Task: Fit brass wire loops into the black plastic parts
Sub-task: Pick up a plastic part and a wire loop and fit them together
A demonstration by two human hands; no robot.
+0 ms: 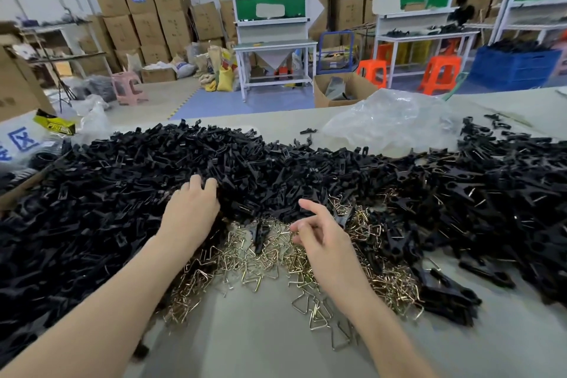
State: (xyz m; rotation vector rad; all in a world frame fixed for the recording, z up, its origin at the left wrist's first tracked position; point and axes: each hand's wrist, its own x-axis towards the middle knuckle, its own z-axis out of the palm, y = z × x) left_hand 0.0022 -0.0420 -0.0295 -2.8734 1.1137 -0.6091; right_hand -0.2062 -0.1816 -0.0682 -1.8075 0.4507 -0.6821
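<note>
A huge heap of black plastic parts (129,181) covers the table from left to right. In front of it lies a spread of brass wire loops (254,261), roughly triangular. One black plastic part (260,236) lies on top of the loops. My left hand (190,212) rests palm down on the heap's near edge, its fingers curled into the black parts; whether it grips one is hidden. My right hand (319,233) hovers over the loops with the index finger stretched out and the other fingers loosely bent, nothing visibly held.
A crumpled clear plastic bag (389,120) lies behind the heap at the right. A cardboard box edge (18,193) sits at the left. Bare grey table (245,341) shows close to me. Beyond are workbenches, stacked cartons, orange stools and a blue crate (515,67).
</note>
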